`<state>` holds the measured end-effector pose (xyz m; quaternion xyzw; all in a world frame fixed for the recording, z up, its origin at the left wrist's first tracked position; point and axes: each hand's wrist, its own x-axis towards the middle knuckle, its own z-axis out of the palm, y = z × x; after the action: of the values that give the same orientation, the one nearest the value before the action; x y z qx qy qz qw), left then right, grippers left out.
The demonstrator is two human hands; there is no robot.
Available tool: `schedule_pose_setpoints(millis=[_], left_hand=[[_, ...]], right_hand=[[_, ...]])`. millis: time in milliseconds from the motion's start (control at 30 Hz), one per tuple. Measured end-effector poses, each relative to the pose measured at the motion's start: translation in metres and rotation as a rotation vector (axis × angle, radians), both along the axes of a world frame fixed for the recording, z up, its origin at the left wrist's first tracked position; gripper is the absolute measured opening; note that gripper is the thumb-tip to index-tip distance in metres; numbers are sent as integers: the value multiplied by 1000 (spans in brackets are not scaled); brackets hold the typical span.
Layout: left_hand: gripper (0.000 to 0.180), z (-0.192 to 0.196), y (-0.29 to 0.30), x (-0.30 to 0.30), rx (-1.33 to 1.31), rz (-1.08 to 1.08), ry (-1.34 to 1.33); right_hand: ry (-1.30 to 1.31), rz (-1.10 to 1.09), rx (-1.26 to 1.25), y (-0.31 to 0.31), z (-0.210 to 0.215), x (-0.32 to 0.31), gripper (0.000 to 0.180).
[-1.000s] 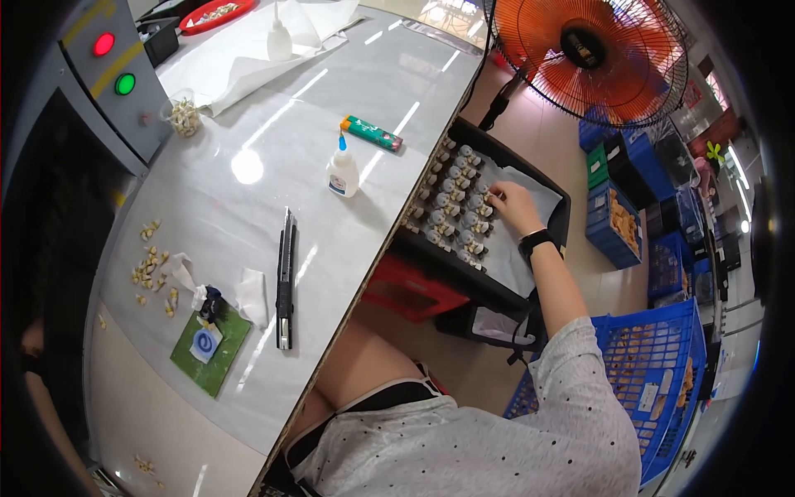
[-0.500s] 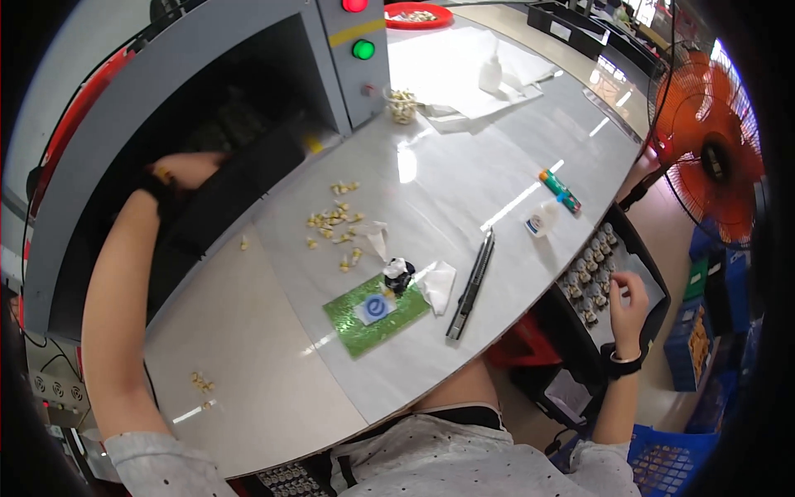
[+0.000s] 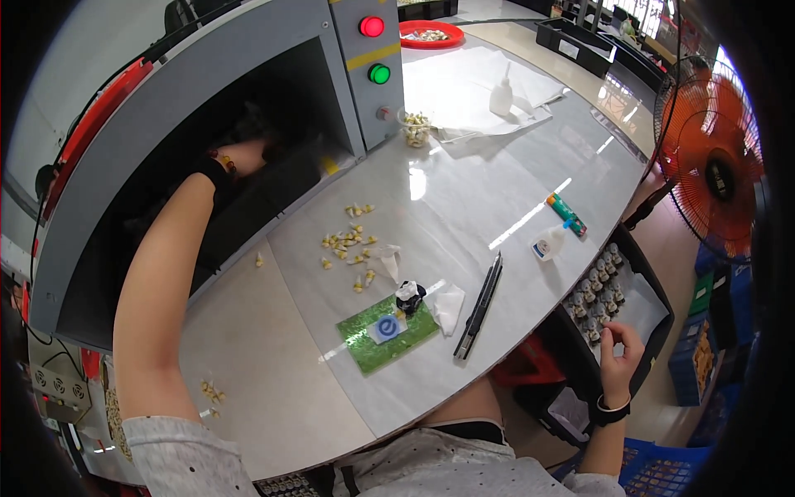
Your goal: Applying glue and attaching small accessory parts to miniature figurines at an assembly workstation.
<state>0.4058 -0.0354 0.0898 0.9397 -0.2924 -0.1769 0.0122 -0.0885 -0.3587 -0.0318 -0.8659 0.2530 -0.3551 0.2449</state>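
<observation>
My left hand (image 3: 246, 157) reaches into the dark opening of a grey machine (image 3: 352, 83); its fingers are lost in shadow and blur, so what they touch cannot be made out. At the right, my right hand (image 3: 623, 352) is over the inner edge of a black tray (image 3: 654, 290), thumb and fingers drawn together beside rows of small silvery-grey pieces (image 3: 592, 290). Whatever it pinches, if anything, is too small to name. On the table lie several small yellow-and-white pieces (image 3: 346, 240) and a green pad (image 3: 364, 340) bearing a blue-and-white round item (image 3: 387, 328).
A black utility knife (image 3: 480, 306), crumpled tissue (image 3: 448, 308), a small black pot (image 3: 409, 298), a dropper bottle (image 3: 548, 243) and a green tube (image 3: 567, 214) lie nearby. Behind stand a clear cup of pieces (image 3: 416, 132) and a red dish (image 3: 431, 35). An orange fan (image 3: 712, 157) is right.
My left hand has gone deeper into the machine and to the right. My right hand has come down, its fingertips now closer to the pieces in the tray. The view has shifted slightly.
</observation>
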Motion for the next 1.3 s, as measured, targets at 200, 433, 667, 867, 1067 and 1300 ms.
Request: schedule_pose_setpoints(millis=[200, 433, 667, 867, 1067, 1300], left_hand=[[21, 11, 18, 5, -308, -9, -124], [16, 49, 10, -141, -427, -204, -714], [40, 100, 74, -340, -673, -190, 422], [28, 2, 117, -376, -1274, -164, 1164], [15, -75, 80, -406, -2034, 463, 1514], [57, -87, 33, -382, -1926, 576, 1904]], right_hand=[[-169, 120, 120, 12, 27, 42, 3], [-57, 234, 110, 13, 30, 132, 39], [-378, 520, 700, 58, 35, 120, 32], [-328, 701, 711, 106, 29, 93, 37], [-338, 687, 994, 129, 26, 84, 49], [-309, 817, 1117, 170, 18, 71, 54]])
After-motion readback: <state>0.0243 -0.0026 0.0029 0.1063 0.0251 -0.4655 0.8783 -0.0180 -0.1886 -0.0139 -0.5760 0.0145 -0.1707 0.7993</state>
